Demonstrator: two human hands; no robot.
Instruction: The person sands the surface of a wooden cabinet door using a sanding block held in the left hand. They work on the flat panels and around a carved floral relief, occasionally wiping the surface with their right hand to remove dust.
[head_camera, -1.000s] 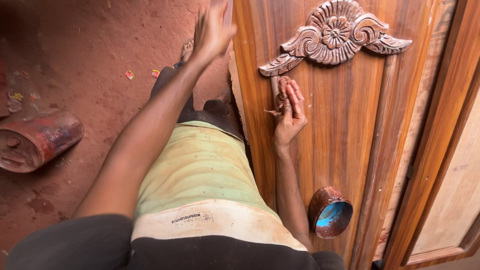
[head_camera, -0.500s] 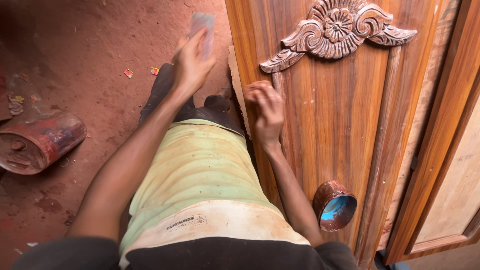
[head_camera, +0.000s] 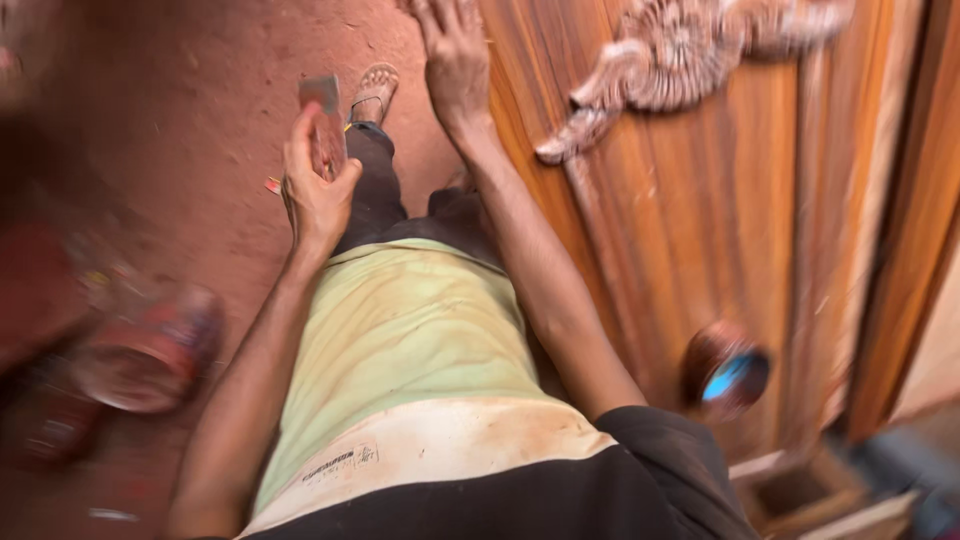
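The left hand (head_camera: 318, 195) is closed around a small flat piece (head_camera: 322, 125), maybe sandpaper, held up over the red earth floor (head_camera: 180, 110), apart from the wood. The right hand (head_camera: 455, 55) lies open and flat on the edge of the brown wooden door (head_camera: 700, 220), holding nothing. The door looks already stained, with a carved ornament (head_camera: 690, 55) near its top; I judge the rubbing is not finished. A small stained cup (head_camera: 727, 370) sits on the panel, a tin (head_camera: 150, 350) lies on the floor

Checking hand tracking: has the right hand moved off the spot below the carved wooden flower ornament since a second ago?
Yes. The right hand has left the door panel below the carved wooden flower ornament and now sits left of it, at the door's edge.
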